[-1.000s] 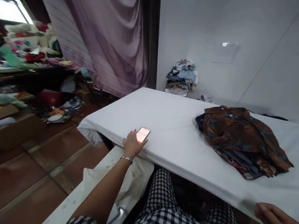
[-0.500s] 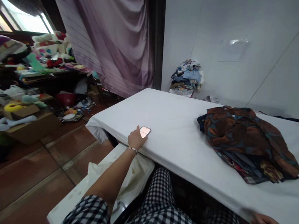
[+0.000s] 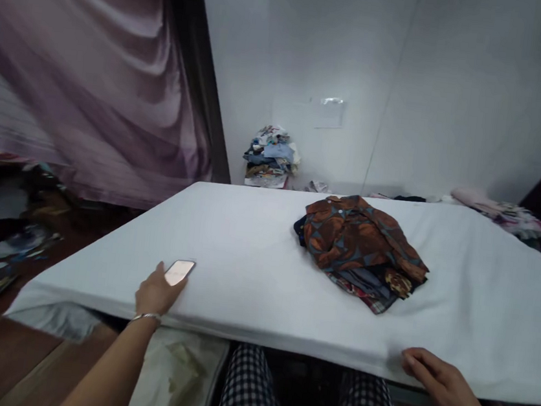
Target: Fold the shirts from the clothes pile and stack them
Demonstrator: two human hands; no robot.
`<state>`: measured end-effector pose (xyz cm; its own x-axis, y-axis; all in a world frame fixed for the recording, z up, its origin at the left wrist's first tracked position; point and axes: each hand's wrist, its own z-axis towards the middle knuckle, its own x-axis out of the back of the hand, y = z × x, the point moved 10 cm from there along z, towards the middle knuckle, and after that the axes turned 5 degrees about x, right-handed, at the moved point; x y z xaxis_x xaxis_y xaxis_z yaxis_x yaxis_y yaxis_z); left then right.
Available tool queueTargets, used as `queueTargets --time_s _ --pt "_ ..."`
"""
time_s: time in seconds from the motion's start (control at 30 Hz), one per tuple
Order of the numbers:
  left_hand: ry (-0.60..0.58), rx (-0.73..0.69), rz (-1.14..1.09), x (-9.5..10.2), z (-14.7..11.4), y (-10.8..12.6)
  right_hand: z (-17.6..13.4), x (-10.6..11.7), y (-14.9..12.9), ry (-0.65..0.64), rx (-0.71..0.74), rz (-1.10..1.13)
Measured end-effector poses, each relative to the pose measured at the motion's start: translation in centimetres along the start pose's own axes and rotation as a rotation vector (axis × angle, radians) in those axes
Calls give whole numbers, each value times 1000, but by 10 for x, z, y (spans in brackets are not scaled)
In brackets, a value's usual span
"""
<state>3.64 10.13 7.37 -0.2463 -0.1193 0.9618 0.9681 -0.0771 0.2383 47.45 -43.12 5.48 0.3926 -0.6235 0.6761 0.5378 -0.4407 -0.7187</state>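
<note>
The left hand is part-closed around the near end of a phone, with a finger along one edge and the thumb at the other; whether it grips the phone or only rests around it, I cannot tell. The phone lies face up, its screen lit, near the front edge of the white-covered desk, toward the left end. The right hand is loosely curled at the front edge, thumb close to forefinger, with nothing to be seen in it.

Between the hands and farther back sits a pile of clothes: a brown patterned shirt on top, with darker clothes showing from underneath.

At the far left, on the floor, a shallow tray holds something orange and something pale and flat, both too blurred to name. Beyond the desk, a stack of clothes stands by the wall, and more clothes lie past the far right edge. A mauve curtain hangs on the left.
</note>
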Motion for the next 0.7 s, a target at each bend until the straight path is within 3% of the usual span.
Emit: queueTargets --time_s 0.07,0.17,0.27,0.33,0.4,0.47,0.6,0.7 --pt "-16 15 16 -1 8 -3 4 -5 -1 -95 0 73" --pt "-45 38 23 -1 12 -4 11 4 -3 -100 26 100" --pt "-35 45 22 3 11 1 24 23 -1 -57 59 73" --pt "33 -28 3 10 8 21 37 43 6 21 45 44" --pt "99 -174 -79 15 0 61 57 65 17 111 -5 53" --pt "74 -313 -229 13 -13 114 85 84 31 191 -79 92" --pt "-267 -328 -567 -25 -42 232 158 104 63 286 -207 228" --pt "-530 -184 -785 -64 -60 311 211 94 94 291 -339 356"
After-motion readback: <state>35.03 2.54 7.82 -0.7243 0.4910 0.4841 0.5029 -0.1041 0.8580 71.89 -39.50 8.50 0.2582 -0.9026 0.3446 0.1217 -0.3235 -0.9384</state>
